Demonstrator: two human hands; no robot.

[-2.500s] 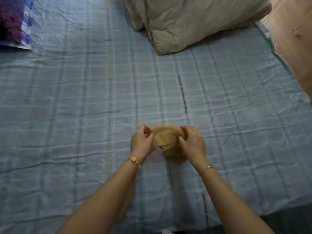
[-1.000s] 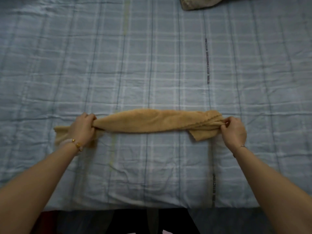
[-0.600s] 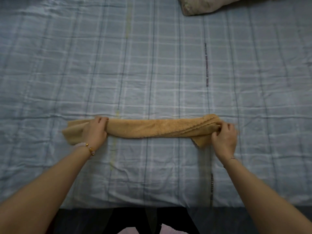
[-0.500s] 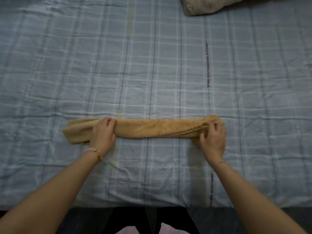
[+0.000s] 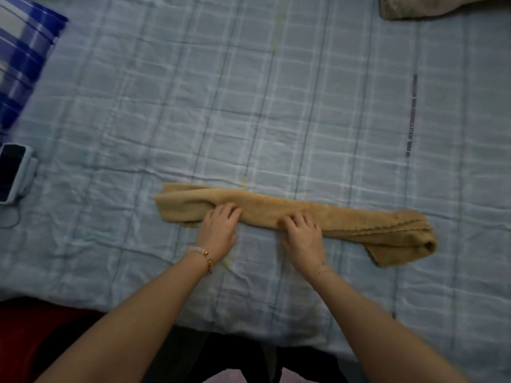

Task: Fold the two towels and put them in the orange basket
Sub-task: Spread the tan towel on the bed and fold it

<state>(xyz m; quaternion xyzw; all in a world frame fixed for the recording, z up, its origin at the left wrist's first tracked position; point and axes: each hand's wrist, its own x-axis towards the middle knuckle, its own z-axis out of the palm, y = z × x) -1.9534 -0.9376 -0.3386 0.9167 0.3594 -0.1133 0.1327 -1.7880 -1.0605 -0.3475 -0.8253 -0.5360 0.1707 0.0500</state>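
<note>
Bedsheet (image 5: 276, 106) creased; left hand (image 5: 218, 226) and right hand (image 5: 302, 234) were pressed, fingers loose, on towel (image 5: 345, 217) at 6 o'clock. Bunched 3 o'clock end was judged to need flattening first.

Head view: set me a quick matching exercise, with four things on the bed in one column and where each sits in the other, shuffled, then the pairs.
Things:
1. tan towel
2. phone
3. blue striped cloth
4. beige bedding

Places:
A. left edge of the view, lying on the checked sheet
B. top right corner
C. middle, stretched crosswise, with the left hand and right hand resting on it
D. top left corner

Pairs: 1-C, 2-A, 3-D, 4-B.
</note>
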